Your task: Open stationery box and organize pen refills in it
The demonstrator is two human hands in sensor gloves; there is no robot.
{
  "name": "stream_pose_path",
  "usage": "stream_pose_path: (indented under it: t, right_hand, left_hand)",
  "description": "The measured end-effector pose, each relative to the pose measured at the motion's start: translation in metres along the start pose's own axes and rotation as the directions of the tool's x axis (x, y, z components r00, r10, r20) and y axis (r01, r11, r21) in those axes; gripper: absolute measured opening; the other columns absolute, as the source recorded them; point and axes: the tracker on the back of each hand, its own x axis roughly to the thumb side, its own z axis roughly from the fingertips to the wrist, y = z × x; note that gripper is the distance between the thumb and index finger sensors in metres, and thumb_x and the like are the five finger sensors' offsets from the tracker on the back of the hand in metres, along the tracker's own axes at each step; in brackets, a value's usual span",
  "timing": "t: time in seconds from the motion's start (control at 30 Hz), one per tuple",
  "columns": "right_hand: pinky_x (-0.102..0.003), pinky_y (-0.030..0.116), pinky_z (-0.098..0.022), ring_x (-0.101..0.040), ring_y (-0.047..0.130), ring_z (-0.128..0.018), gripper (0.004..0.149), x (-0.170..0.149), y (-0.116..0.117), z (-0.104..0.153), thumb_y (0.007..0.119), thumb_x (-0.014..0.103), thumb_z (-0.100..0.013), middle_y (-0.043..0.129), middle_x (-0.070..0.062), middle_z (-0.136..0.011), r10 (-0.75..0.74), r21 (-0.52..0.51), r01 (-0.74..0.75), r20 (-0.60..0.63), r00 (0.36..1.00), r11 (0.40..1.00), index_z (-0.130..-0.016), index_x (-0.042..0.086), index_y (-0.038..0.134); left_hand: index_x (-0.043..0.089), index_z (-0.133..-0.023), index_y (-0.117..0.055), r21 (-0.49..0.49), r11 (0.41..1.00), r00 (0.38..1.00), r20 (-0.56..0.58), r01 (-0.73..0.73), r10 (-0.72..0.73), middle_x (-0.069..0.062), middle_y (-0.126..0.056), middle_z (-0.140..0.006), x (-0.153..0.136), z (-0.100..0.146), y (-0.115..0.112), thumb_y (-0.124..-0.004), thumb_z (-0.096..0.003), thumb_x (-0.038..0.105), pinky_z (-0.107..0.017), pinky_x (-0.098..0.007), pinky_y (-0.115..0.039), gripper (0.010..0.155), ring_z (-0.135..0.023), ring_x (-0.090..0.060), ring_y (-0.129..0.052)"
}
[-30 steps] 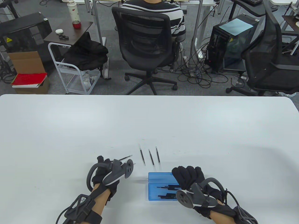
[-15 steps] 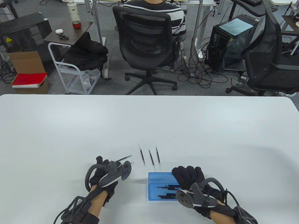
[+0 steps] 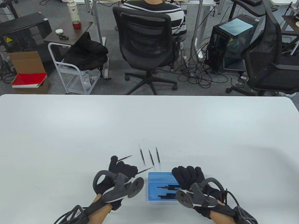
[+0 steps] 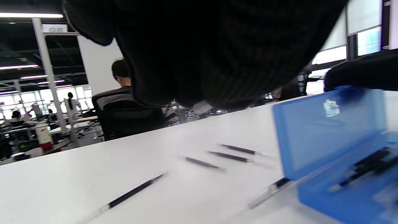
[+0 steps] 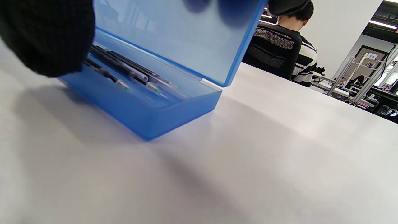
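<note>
At a white table (image 3: 70, 130), we see the blue stationery box (image 3: 161, 187) lying open near the front edge, its lid (image 3: 161, 176) standing up and several refills (image 3: 167, 196) already resting inside it. Our right hand (image 3: 189, 178) rests where it was half a second ago, fingers draped over the top edge of the lid and curled round it, propping it upright; the right wrist view shows fingertips (image 5: 289, 6) over that rim. The change is on the other side: our left hand (image 3: 121, 170), which half a second ago sat further left, has shifted right and now lies just beside the box. It pinches one pen refill (image 3: 144, 170) in curled fingers, the thin tip pointing toward the lid's near corner; in the left wrist view that refill's tip (image 4: 269, 191) lies just short of the box wall. Four more refills remain loose on the table where they were: one slanted refill (image 3: 125, 158) just beyond the left hand's fingers, and a row of three (image 3: 150, 157) lying side by side behind the box, apart from each other. Beyond the table, a person in a striped shirt (image 3: 177, 16) sits in an office chair (image 3: 144, 39), back turned.
</note>
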Motion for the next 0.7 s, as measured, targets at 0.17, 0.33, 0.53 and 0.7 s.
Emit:
stream_pose_path:
  t: [0.17, 0.33, 0.53, 0.7]
  right_hand:
    - [-0.07, 0.046, -0.077, -0.053, 0.048, -0.106, 0.123, 0.0, 0.0, 0.0, 0.085, 0.058, -0.034, 0.029, -0.022, -0.122, 0.002, 0.0, -0.002, -0.001, 1.0, 1.0, -0.112, 0.01, 0.004]
    - [-0.07, 0.046, -0.077, -0.053, 0.048, -0.106, 0.122, 0.0, 0.0, 0.0, 0.085, 0.058, -0.034, 0.029, -0.022, -0.122, 0.0, 0.0, 0.0, -0.001, 1.0, 1.0, -0.112, 0.01, 0.004]
    - [-0.07, 0.046, -0.077, -0.053, 0.048, -0.106, 0.122, 0.0, 0.0, 0.0, 0.085, 0.058, -0.034, 0.029, -0.022, -0.122, 0.0, 0.0, 0.0, -0.001, 1.0, 1.0, -0.112, 0.01, 0.005]
    - [-0.07, 0.046, -0.077, -0.053, 0.048, -0.106, 0.122, 0.0, 0.0, 0.0, 0.085, 0.058, -0.034, 0.029, -0.022, -0.122, -0.003, 0.001, 0.003, 0.001, 1.0, 1.0, -0.112, 0.01, 0.005]
  left_hand:
    - [0.02, -0.092, -0.084, 0.012, 0.999, 0.99, 0.136, 0.045, -0.046, 0.004, -0.101, -0.083, 0.043, 0.006, 0.004, -0.095, -0.0438, 0.031, -0.079, -0.066, -0.06, 0.051, -0.081, -0.025, -0.103]
    - [0.02, -0.092, -0.084, -0.006, 0.994, 0.97, 0.222, 0.108, -0.104, 0.004, -0.101, -0.082, 0.073, 0.006, -0.009, -0.095, -0.0436, 0.031, -0.079, -0.066, -0.06, 0.051, -0.081, -0.025, -0.103]
    - [0.02, -0.093, -0.083, -0.027, 0.991, 0.959, 0.256, 0.131, -0.12, 0.003, -0.1, -0.083, 0.095, -0.002, -0.027, -0.095, -0.0441, 0.031, -0.079, -0.065, -0.06, 0.051, -0.081, -0.025, -0.103]
    - [0.019, -0.093, -0.083, 0.001, 0.988, 0.954, 0.262, 0.154, -0.149, 0.001, -0.1, -0.084, 0.111, -0.008, -0.036, -0.094, -0.0449, 0.03, -0.079, -0.065, -0.06, 0.051, -0.082, -0.026, -0.102]
